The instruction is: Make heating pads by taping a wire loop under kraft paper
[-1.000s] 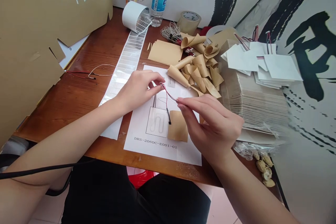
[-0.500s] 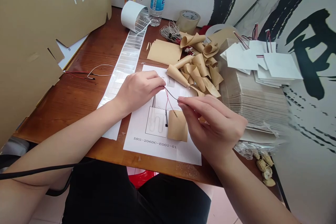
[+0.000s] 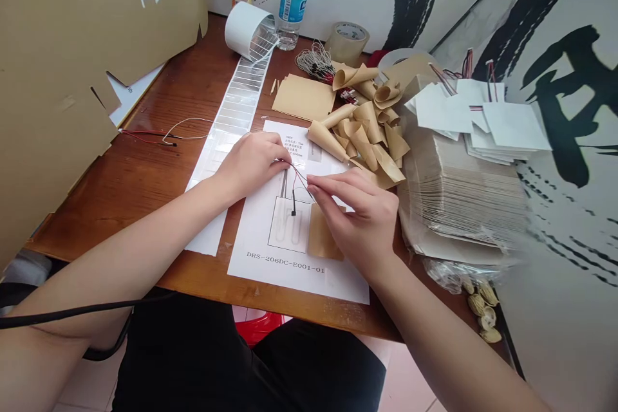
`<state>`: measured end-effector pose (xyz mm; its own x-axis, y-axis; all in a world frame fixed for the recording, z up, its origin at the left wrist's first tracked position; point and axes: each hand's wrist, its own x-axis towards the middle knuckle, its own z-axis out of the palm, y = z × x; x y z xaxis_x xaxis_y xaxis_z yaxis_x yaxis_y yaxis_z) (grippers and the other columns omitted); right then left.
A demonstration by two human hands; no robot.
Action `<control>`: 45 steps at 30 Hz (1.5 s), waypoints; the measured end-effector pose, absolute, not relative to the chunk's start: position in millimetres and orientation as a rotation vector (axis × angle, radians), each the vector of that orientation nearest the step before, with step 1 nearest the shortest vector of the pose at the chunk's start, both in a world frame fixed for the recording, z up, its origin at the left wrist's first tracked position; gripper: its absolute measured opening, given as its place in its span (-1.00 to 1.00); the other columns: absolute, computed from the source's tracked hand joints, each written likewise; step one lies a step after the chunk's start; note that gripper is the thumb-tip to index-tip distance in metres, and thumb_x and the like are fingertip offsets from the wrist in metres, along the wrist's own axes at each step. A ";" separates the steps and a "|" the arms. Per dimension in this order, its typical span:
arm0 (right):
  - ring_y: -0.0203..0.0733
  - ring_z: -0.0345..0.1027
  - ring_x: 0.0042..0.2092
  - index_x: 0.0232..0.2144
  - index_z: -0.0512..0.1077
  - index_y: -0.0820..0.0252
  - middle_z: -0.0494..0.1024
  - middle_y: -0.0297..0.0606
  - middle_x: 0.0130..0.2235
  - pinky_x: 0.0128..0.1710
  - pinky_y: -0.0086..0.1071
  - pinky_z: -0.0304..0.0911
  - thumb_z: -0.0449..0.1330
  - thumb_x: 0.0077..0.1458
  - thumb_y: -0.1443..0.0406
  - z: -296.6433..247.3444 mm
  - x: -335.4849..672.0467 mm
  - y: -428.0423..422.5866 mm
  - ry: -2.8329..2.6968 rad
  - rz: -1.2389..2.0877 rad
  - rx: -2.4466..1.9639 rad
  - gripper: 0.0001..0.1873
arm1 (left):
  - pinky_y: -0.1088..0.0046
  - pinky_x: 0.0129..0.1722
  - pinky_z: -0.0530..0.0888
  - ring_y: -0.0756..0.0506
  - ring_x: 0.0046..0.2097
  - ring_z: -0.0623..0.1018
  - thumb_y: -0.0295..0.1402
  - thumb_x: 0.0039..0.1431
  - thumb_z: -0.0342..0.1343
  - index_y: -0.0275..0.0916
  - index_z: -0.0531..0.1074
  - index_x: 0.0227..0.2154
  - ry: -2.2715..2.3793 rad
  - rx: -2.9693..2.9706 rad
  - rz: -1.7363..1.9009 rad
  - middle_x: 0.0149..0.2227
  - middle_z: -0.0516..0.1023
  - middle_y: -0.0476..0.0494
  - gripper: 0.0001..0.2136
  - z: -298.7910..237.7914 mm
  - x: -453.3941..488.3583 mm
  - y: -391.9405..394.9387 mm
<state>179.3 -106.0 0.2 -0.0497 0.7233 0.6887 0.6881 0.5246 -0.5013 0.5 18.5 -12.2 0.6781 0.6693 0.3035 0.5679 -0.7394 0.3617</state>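
My left hand [image 3: 250,166] rests on a printed white sheet [image 3: 294,282], its fingertips closed on a thin red-and-black wire [image 3: 295,175]. My right hand [image 3: 355,211] pinches the same wire between thumb and forefinger, a short way to the right. A black wire end [image 3: 293,203] hangs over a clear panel with a U-shaped heating element [image 3: 288,225]. Just right of that lies a tan square of paper [image 3: 320,235], partly under my right hand.
Curled tan backing strips [image 3: 367,132] heap beyond the sheet, beside a tall stack of tan sheets [image 3: 463,196] and white sheets with wires [image 3: 506,125]. A clear label strip [image 3: 232,117] runs from its roll [image 3: 248,29]. Two loose wires [image 3: 145,136] lie on the wooden table [image 3: 111,196].
My right hand has moved left and closer to my left hand. The wire now hangs shorter between them, and its black end has shifted left over the panel.
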 end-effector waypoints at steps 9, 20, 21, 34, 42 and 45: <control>-0.15 0.53 -0.26 -0.24 0.66 0.05 0.71 -0.25 -0.25 -0.20 -0.19 0.46 0.27 0.23 0.38 -3.6 175.4 -99.0 -1.740 0.097 -1.194 -0.83 | 0.32 -0.16 0.48 -0.12 -0.23 0.59 -0.37 0.25 0.18 -0.20 0.70 -0.23 1.064 2.603 0.635 -0.28 0.62 -0.14 -0.82 -14.7 0.3 21.5; -0.14 0.53 -0.28 -0.26 0.63 0.09 0.71 -0.25 -0.28 -0.22 -0.20 0.46 0.27 0.22 0.40 -2.6 176.1 -99.6 -1.789 0.087 -1.178 -0.85 | 0.27 -0.05 0.46 -0.14 -0.14 0.55 -0.48 0.19 0.01 -0.13 0.69 -0.13 1.071 2.605 0.431 -0.21 0.56 -0.14 -0.65 -4.2 -4.2 20.6; -0.15 0.52 -0.29 -0.26 0.63 0.09 0.71 -0.25 -0.29 -0.23 -0.21 0.45 0.28 0.22 0.40 -2.8 175.6 -99.9 -1.798 0.082 -1.172 -0.86 | 0.26 -0.05 0.45 -0.14 -0.14 0.55 -0.46 0.20 0.01 -0.12 0.68 -0.13 1.086 2.606 0.408 -0.21 0.55 -0.13 -0.65 -2.5 -4.5 20.2; -0.17 0.50 -0.32 -0.30 0.58 0.12 0.69 -0.28 -0.35 -0.28 -0.25 0.40 0.28 0.20 0.41 -2.8 172.3 -102.4 -1.906 0.189 -1.158 -0.90 | 0.19 0.00 0.36 -0.21 -0.05 0.53 -0.27 0.28 0.05 -0.05 0.65 -0.05 1.168 2.610 0.187 -0.16 0.53 -0.14 -0.69 15.9 -2.4 11.4; -0.13 0.49 -0.25 -0.33 0.59 0.07 0.70 -0.27 -0.29 -0.21 -0.17 0.37 0.26 0.23 0.37 -3.0 174.4 -105.7 -2.034 0.216 -1.133 -0.87 | 0.16 -0.01 0.34 -0.23 -0.07 0.55 -0.13 0.36 0.01 -0.05 0.66 -0.07 1.182 2.604 0.187 -0.19 0.58 -0.17 -0.66 15.8 -2.5 10.0; -0.12 0.48 -0.25 -0.36 0.58 0.07 0.69 -0.28 -0.29 -0.23 -0.17 0.34 0.26 0.23 0.37 -5.8 173.3 -106.6 -2.081 0.204 -1.129 -0.86 | 0.16 0.00 0.34 -0.23 -0.07 0.57 -0.16 0.36 0.04 -0.07 0.66 -0.06 1.211 2.609 0.178 -0.17 0.63 -0.19 -0.69 14.1 -2.2 10.2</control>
